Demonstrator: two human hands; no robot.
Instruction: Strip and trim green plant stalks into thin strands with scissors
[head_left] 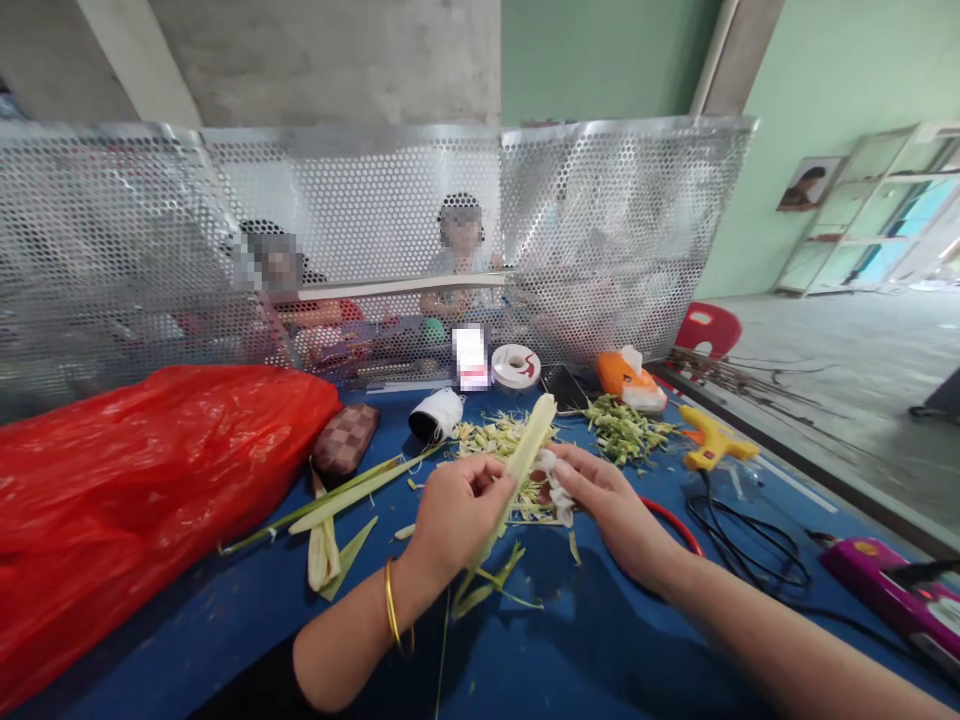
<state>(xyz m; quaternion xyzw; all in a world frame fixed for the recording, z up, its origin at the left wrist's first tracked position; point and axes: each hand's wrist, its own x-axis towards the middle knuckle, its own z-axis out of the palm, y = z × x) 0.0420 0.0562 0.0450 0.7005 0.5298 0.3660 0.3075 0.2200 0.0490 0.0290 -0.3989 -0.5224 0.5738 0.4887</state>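
Note:
My left hand (459,508) pinches a long pale-green leaf strip (531,438) between thumb and fingers, and the strip slants up to the right. In my right hand (606,500) is a crumpled white tissue (555,486), close beside the strip. Behind and beneath both hands lies a pile of chopped pale-green plant pieces (487,436). A greener heap of cut pieces (626,430) is farther right. Loose green scraps (504,582) lie under my left wrist. More long leaf strips (360,500) rest on the blue table to the left.
A big red plastic bag (150,470) covers the left side, next to a checkered pouch (346,440). A white spool (516,367), a phone (470,357) and an orange tissue pack (630,378) stand behind. A yellow glue gun (716,440) with black cable is right. A perforated metal screen (375,220) borders the back; people sit behind it.

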